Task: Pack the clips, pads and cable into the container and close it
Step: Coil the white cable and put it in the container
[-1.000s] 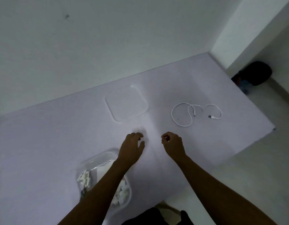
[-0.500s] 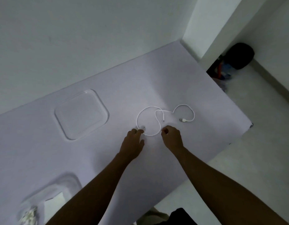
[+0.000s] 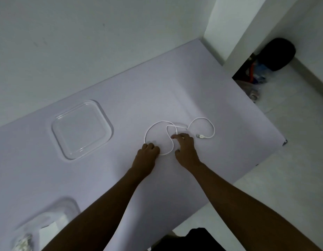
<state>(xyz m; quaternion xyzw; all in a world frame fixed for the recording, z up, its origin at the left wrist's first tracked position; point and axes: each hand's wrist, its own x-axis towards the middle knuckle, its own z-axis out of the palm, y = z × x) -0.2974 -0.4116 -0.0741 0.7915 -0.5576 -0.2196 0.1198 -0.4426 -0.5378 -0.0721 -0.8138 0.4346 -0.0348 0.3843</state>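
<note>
At mid-frame both hands met the light, limp cable (image 3: 158, 126): left hand (image 3: 148, 151) curled on its loop, right hand (image 3: 184, 147) loosely open, fingertip touching, best gathered by its loops.

No readable text, label, brand, number or sign anywhere. Clear lid (image 3: 82, 128) left of hands: unmarked. White cable (image 3: 209, 136) at fingertips: plug too small to show any marking. Container (image 3: 39, 225) near left forearm: contents blurred, nothing legible.
</note>
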